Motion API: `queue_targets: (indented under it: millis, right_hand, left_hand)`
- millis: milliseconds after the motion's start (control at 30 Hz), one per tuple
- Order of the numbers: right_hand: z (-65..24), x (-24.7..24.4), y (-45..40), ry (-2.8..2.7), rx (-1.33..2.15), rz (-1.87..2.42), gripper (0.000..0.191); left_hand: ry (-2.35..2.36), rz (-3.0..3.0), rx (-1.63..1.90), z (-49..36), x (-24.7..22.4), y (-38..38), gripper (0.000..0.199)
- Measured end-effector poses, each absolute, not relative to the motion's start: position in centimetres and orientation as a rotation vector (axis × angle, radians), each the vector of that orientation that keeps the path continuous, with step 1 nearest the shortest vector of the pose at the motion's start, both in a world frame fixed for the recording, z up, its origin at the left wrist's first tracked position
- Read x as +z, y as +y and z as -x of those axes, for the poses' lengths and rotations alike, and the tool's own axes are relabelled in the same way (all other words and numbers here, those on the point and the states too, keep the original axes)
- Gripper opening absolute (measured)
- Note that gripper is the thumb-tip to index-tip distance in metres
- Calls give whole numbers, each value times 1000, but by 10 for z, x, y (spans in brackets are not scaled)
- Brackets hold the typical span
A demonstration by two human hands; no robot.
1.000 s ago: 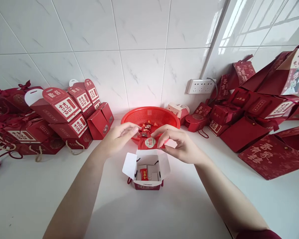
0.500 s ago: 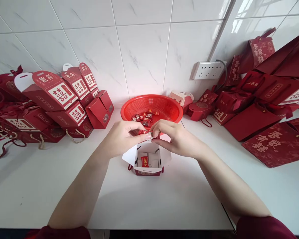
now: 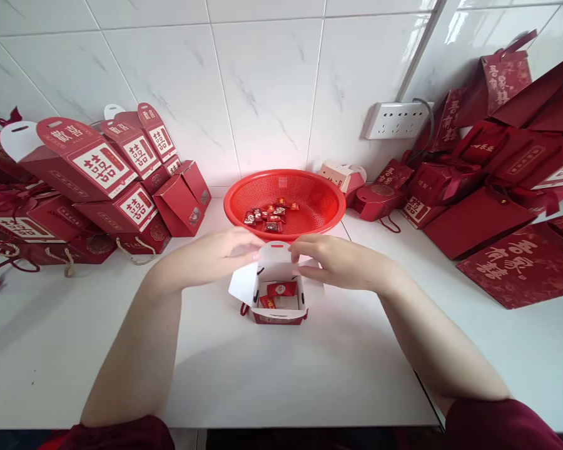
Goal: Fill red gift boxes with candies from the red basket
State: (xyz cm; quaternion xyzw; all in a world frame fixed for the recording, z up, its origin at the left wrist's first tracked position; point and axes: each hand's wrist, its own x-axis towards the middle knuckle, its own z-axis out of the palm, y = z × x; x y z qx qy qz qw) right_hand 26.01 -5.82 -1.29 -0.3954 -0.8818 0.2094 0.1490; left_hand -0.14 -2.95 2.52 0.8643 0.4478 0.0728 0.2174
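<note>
A small open gift box (image 3: 278, 319), red outside and white inside, stands on the white table with its flaps spread. Inside lie two red wrapped candies, one larger candy (image 3: 281, 289) across the back and one smaller candy (image 3: 268, 302) at the front left. My left hand (image 3: 220, 255) hovers by the box's left flap, fingers stretched and holding nothing. On the other side, my right hand (image 3: 331, 259) is beside the back lid and right flap, thumb and fingers apart, with nothing visible in it. Behind the box, a red plastic basket (image 3: 309, 215) holds several wrapped candies (image 3: 273, 216).
Red gift boxes (image 3: 101, 169) with cord handles are stacked at the left, with a windowed red box (image 3: 182, 199) at their end. More red boxes and bags (image 3: 488, 222) are piled at the right. A power strip (image 3: 396, 120) is on the tiled wall.
Both hands have parted and let go of a red wrapped candy above the box. A second candy now lies inside, and the smaller one is partly covered. The view has shifted slightly.
</note>
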Motion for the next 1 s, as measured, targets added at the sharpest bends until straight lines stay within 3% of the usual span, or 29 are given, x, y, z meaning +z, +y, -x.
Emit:
queue_targets:
  millis: [100,233,433,633,733,900,1000]
  right_hand:
    - [-261,-17,-51,-2467,519,1134,11]
    - [-266,-25,-34,-2291,398,1170,18]
    - [-268,-47,6,-2222,521,1539,45]
    - [-243,-56,27,-2167,370,1763,44]
    - [-244,-47,40,-2301,522,1747,43]
    - [-247,-24,78,-2676,1013,1513,23]
    - [-225,-17,105,-2787,1130,1408,28]
  left_hand:
    - [1324,-2480,392,-3,10,-14,39]
    - [1430,-2451,272,-3,-17,9,48]
    - [1342,-2476,332,-4,-38,31,42]
    - [1178,-2510,447,-1,-43,40,40]
    - [1194,-2499,486,1,-48,43,41]
    - [1179,-2503,511,4,-51,45,40]
    - [1167,-2485,542,6,-51,44,39]
